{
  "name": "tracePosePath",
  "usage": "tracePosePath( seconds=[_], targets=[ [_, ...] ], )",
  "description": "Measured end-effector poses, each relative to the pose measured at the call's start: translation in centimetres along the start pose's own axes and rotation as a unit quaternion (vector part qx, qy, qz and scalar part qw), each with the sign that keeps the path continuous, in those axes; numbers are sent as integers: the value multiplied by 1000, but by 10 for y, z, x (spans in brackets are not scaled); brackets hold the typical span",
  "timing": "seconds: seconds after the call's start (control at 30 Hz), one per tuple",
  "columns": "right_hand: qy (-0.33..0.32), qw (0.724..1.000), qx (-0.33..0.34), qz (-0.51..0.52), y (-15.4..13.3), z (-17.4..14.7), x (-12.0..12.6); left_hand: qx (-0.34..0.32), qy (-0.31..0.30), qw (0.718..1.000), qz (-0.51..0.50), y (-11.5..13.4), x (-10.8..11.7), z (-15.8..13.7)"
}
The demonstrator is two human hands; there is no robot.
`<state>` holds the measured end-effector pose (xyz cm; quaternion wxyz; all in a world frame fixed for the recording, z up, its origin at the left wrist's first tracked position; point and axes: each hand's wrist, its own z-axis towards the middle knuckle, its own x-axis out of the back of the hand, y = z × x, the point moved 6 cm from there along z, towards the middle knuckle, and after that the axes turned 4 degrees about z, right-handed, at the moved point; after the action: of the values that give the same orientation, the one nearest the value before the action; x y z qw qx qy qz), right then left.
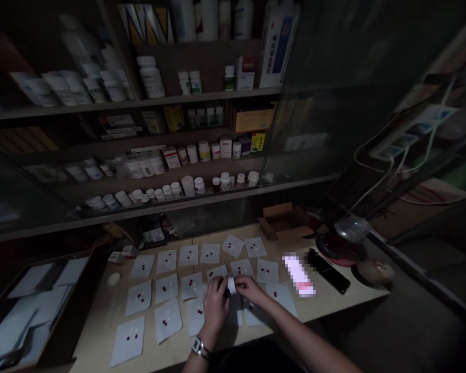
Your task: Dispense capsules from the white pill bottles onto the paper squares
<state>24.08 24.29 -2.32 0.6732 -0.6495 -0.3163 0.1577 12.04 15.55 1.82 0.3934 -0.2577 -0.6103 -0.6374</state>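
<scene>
My left hand (216, 303) is wrapped around a small dark pill bottle with a white cap (231, 285). At the cap's side, the fingers of my right hand (250, 289) are closed on it. Most of the bottle is hidden by my left fingers. Beneath and around both hands lie rows of white paper squares (128, 339), most bearing dark red tablets (165, 322) and paler white ones. My forearms and hands cover some of the nearer papers. A loose white bottle cap (114, 279) rests at the table's left side.
Past the papers on the right are a lit phone (299, 274), a dark phone-like object (330, 272) and an open cardboard box (285, 223). A drawer of white papers (34, 305) is at left. Shelves (202, 199) of medicine bottles stand behind the table (97, 331).
</scene>
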Motion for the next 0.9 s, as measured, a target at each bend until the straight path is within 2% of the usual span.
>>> tracePosePath(
  seconds=[0.1, 0.23, 0.37, 0.53, 0.63, 0.73, 0.83, 0.9],
  targets=[
    [-16, 999, -39, -2, 3, 2, -8, -48, -3, 998, 46, 8, 3, 5],
    [-18, 998, -34, -54, 1, 7, -6, -72, -10, 993, 89, 8, 4, 7],
    [-30, 989, -45, -140, 0, 6, -6, -72, -21, 995, 65, 4, 0, 1],
    [-21, 974, -66, -215, 1, -2, -10, -39, -22, 999, 14, -4, -6, -6],
    [19, 988, -40, -151, 1, -4, -10, -24, -27, 999, -26, -6, -7, -7],
    [113, 992, -14, -55, 5, -8, 3, -5, -27, 998, -65, -9, -5, -7],
    [211, 973, -77, -56, 25, -23, 27, 21, -18, 997, -77, -16, -4, -8],
    [211, 963, -129, -110, 38, -38, 37, 34, -15, 996, -77, -21, -5, -9]
  ],
)
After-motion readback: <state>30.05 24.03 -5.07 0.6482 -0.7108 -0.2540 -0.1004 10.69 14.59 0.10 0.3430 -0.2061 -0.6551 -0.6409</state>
